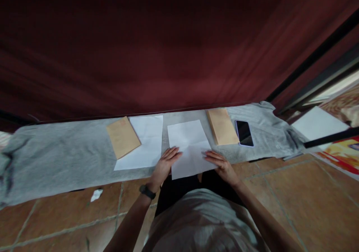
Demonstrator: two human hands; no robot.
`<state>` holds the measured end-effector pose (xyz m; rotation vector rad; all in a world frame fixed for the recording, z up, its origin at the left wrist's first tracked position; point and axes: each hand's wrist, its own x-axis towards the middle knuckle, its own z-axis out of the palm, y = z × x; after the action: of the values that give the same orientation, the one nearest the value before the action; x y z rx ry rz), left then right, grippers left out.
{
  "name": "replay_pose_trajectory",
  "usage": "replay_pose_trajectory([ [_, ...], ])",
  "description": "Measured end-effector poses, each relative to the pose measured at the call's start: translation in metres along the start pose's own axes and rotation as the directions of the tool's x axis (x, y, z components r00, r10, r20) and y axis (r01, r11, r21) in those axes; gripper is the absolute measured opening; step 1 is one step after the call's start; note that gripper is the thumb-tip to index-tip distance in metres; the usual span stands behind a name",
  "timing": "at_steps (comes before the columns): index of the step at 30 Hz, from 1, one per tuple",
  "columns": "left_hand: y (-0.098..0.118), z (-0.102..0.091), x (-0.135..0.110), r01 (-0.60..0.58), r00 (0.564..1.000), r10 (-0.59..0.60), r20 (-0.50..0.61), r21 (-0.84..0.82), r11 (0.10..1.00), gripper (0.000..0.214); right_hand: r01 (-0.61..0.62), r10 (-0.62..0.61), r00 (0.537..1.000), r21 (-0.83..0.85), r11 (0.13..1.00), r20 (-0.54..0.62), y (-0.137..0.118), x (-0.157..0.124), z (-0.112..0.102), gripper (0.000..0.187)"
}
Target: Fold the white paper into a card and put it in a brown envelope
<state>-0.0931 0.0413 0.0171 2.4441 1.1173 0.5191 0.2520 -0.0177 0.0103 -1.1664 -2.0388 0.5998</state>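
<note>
Along grey-draped desk (64,151), left, see tan envelope (122,137) overlapping white sheet (150,141). Mid-desk, touching creased paper (192,149) at left edge with left hand (166,163), at right edge with right hand (223,166); fingers extended, can't tell if pinching. Rightward, see thick tan stack (223,127), then phone (244,133).

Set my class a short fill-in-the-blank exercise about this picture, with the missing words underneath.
1. The left hand has a dark ____ on its wrist.
2. This hand and the right hand touch a sheet of white ____.
3. The phone lies to the ____ of the brown stack.
4. The cloth beneath the phone is coloured ____.

Missing words: watch; paper; right; grey.
</note>
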Motion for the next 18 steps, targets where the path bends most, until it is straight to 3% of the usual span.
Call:
replay_pose_trajectory([
  [6,0.007,-0.002,-0.019,-0.084,0.996,0.083,0.039,0.038,0.996,0.084,-0.002,0.007,0.993,-0.04,0.999,0.117,0.007,0.0,0.005,0.07],
  [9,0.009,0.001,-0.031,-0.078,0.997,0.078,0.011,-0.018,0.997,0.081,0.005,0.002,0.992,-0.049,0.999,0.128,0.013,0.002,0.002,0.069],
  [14,0.008,0.002,-0.02,0.111,0.981,-0.143,-0.13,-0.226,0.968,0.034,-0.044,0.045,0.995,-0.019,0.999,0.09,0.019,0.015,-0.006,0.041],
  [16,0.009,0.0,-0.009,0.229,0.95,-0.278,-0.144,-0.288,0.93,0.02,-0.121,0.124,0.99,-0.037,0.992,0.065,0.019,0.022,-0.005,0.026],
  [18,0.011,-0.002,0.001,0.357,0.892,-0.424,-0.153,-0.336,0.872,0.021,-0.24,0.243,0.97,-0.08,0.967,0.02,0.018,0.029,-0.002,0.023],
])
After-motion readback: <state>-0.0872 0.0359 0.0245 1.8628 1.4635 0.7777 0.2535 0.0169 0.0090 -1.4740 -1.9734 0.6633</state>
